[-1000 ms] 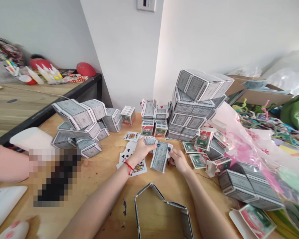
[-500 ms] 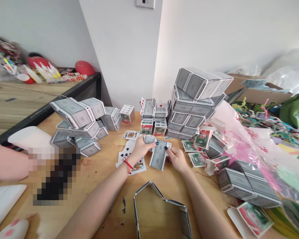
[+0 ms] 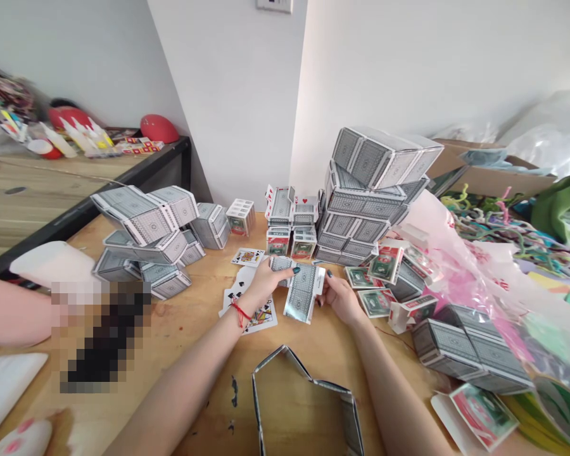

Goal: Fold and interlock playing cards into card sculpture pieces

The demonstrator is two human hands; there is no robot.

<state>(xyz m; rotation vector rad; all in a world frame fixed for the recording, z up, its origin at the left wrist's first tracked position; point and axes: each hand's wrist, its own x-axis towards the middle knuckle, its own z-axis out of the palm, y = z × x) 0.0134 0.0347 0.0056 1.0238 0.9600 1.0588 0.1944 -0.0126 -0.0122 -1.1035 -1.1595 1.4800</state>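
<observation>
My left hand (image 3: 262, 284), with a red cord at the wrist, grips grey-backed playing cards (image 3: 301, 294) above the table. Its thumb lies on top of the cards, which are joined or overlapped at an angle, with a white strip along their right edge. Just right of that edge is my right hand (image 3: 342, 297), thumb lifted and fingers bent, apparently holding nothing; its fingertips are close to the cards. Loose face-up cards (image 3: 261, 316) lie under my left wrist. Closer to me stands an angular frame of cards (image 3: 285, 356).
Folded card blocks are stacked in a tall tower (image 3: 361, 202) and a lower pile (image 3: 154, 218). Card boxes (image 3: 377, 303) and pink plastic (image 3: 479, 278) lie right. Another person's arm (image 3: 14, 310) reaches in left, beside a pixelated dark patch.
My right thumb has come off the cards' right edge, and that hand has shifted slightly right. My left hand still holds the cards in about the same place.
</observation>
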